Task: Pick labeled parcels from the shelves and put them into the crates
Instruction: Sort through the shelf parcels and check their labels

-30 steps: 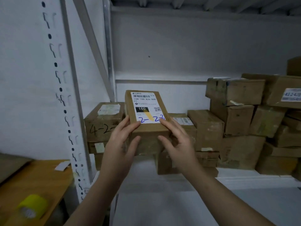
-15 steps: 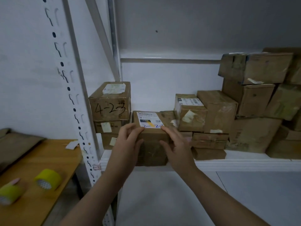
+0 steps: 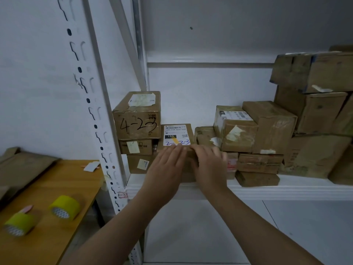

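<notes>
- On the wooden desk [image 3: 57,184] at the left lay two yellow tape rolls [image 3: 65,207].
- A box marked "4-23" [image 3: 137,119] topped a small stack beside the white upright [image 3: 99,115].
- The labelled parcel [image 3: 177,134] sat on the shelf [image 3: 267,190], just right of that stack.
- The left hand [image 3: 166,167] lay flat on the parcel's near edge, fingers straight.
- The right hand [image 3: 210,165], blurred, rested beside it, fingers extended over the same edge.
- More cardboard boxes [image 3: 271,125] were piled to the right.
</notes>
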Available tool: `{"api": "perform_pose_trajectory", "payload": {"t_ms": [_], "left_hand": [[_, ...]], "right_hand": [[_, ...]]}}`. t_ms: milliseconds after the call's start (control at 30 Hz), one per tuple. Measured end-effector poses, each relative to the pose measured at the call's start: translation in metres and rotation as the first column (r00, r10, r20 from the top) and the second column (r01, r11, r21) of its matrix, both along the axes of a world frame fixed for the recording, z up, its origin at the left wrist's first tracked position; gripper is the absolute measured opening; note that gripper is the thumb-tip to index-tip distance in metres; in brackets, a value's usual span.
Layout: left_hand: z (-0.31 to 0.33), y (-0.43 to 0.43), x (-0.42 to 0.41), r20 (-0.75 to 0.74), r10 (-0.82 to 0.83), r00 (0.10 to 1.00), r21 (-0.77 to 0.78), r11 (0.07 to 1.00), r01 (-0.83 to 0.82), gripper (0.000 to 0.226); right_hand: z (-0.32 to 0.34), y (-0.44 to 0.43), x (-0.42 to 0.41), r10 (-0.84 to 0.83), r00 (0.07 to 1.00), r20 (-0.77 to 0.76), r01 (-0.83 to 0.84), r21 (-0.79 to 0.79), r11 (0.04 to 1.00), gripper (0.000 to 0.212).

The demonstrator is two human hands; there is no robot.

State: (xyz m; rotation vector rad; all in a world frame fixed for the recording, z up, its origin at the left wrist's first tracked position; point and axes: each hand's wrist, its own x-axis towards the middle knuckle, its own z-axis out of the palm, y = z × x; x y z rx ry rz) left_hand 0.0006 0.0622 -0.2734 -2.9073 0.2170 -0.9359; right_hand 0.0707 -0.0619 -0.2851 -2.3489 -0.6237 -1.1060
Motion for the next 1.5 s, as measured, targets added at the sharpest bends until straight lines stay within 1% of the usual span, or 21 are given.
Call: {"api": "perform_pose_trajectory", "payload": {"t_ms": [33, 100, 167, 267, 400, 433, 500, 567, 633, 700, 867, 967, 1033, 1133, 1233, 1300, 1333, 1367, 1400, 1467, 1500], "left_hand": [[0.001, -0.001, 0.003, -0.019, -0.004, 1.0, 0.006, 1.0, 0.004, 0.067], [0.004, -0.002, 0.005, -0.073, 0.009, 0.997, 0.02, 1.0, -0.008, 0.068], [0.002, -0.003, 0.01, -0.098, -0.003, 0.995, 0.025, 1.0, 0.006, 0.066], [0.002, -0.005, 0.016, -0.082, -0.003, 0.997, 0.002, 1.0, 0.003, 0.062], [0.012, -0.014, 0.016, -0.06, -0.058, 0.996, -0.099, 0.994, 0.052, 0.054], [0.014, -0.017, 0.018, -0.05, -0.079, 0.996, -0.115, 0.991, 0.072, 0.05], [0.02, -0.025, 0.024, -0.017, -0.127, 0.992, -0.143, 0.982, 0.123, 0.04], [0.023, -0.032, 0.031, 0.028, -0.158, 0.987, -0.176, 0.971, 0.16, 0.033], [0.025, -0.036, 0.036, 0.058, -0.157, 0.986, -0.2, 0.966, 0.166, 0.029], [0.025, -0.038, 0.04, 0.076, -0.147, 0.986, -0.226, 0.961, 0.16, 0.03], [0.013, -0.032, 0.038, 0.031, -0.113, 0.993, -0.302, 0.946, 0.117, 0.037], [0.009, -0.029, 0.034, -0.003, -0.132, 0.991, -0.304, 0.944, 0.125, 0.043], [0.013, -0.03, 0.032, 0.0, -0.164, 0.987, -0.375, 0.915, 0.152, 0.044], [0.025, -0.034, 0.028, 0.022, -0.204, 0.979, -0.547, 0.817, 0.183, 0.046], [0.032, -0.036, 0.023, 0.06, -0.195, 0.979, -0.737, 0.653, 0.175, 0.063], [0.039, -0.041, 0.018, 0.09, -0.199, 0.976, -0.856, 0.485, 0.178, 0.075], [0.046, -0.045, 0.013, 0.096, -0.22, 0.971, -0.915, 0.364, 0.173, 0.075], [0.051, -0.047, 0.012, 0.117, -0.242, 0.963, -0.955, 0.237, 0.176, 0.071], [0.054, -0.049, 0.012, 0.125, -0.255, 0.959, -0.976, 0.141, 0.165, 0.064], [0.06, -0.051, 0.014, 0.107, -0.249, 0.963, -0.993, 0.021, 0.116, 0.056], [0.061, -0.051, 0.015, 0.099, -0.257, 0.961, -0.995, -0.015, 0.098, 0.058]], "right_hand": [[0.001, 0.0, 0.002, -0.01, 0.999, 0.033, 0.011, -0.024, 1.0, 0.023], [0.002, -0.005, 0.005, 0.002, 0.999, 0.048, 0.001, -0.063, 0.998, 0.034], [0.003, -0.014, 0.005, 0.003, 0.998, 0.056, 0.0, -0.056, 0.998, 0.036], [0.005, -0.034, 0.002, -0.027, 0.999, 0.039, 0.026, 0.038, 0.999, 0.031], [0.029, -0.064, 0.003, -0.203, 0.979, -0.025, 0.205, 0.149, 0.967, 0.047], [0.037, -0.07, 0.006, -0.255, 0.965, -0.064, 0.262, 0.147, 0.954, 0.054], [0.052, -0.078, 0.015, -0.344, 0.93, -0.131, 0.355, 0.071, 0.932, 0.066], [0.057, -0.079, 0.022, -0.393, 0.905, -0.164, 0.394, -0.025, 0.919, 0.068], [0.054, -0.073, 0.023, -0.379, 0.912, -0.155, 0.378, -0.036, 0.925, 0.064], [0.05, -0.068, 0.025, -0.356, 0.928, -0.112, 0.36, 0.011, 0.933, 0.059], [0.045, -0.061, 0.031, -0.315, 0.946, -0.069, 0.322, 0.144, 0.936, 0.053], [0.044, -0.065, 0.032, -0.186, 0.978, -0.096, 0.202, 0.198, 0.959, 0.049], [0.048, -0.069, 0.032, -0.082, 0.992, -0.094, 0.101, 0.228, 0.968, 0.046], [0.055, -0.079, 0.025, 0.08, 0.997, 0.012, -0.08, 0.3, 0.951, 0.042], [0.061, -0.097, 0.008, 0.245, 0.963, 0.114, -0.27, 0.423, 0.865, 0.041], [0.061, -0.112, -0.002, 0.334, 0.935, 0.12, -0.351, 0.457, 0.817, 0.041], [0.061, -0.118, -0.006, 0.363, 0.926, 0.105, -0.369, 0.456, 0.81, 0.042], [0.06, -0.124, -0.01, 0.389, 0.918, 0.082, -0.382, 0.447, 0.809, 0.042], [0.059, -0.128, -0.013, 0.413, 0.909, 0.056, -0.395, 0.434, 0.81, 0.043], [0.056, -0.134, -0.018, 0.456, 0.89, 0.03, -0.427, 0.407, 0.807, 0.041], [0.055, -0.137, -0.019, 0.475, 0.88, 0.033, -0.447, 0.397, 0.802, 0.04]]}}
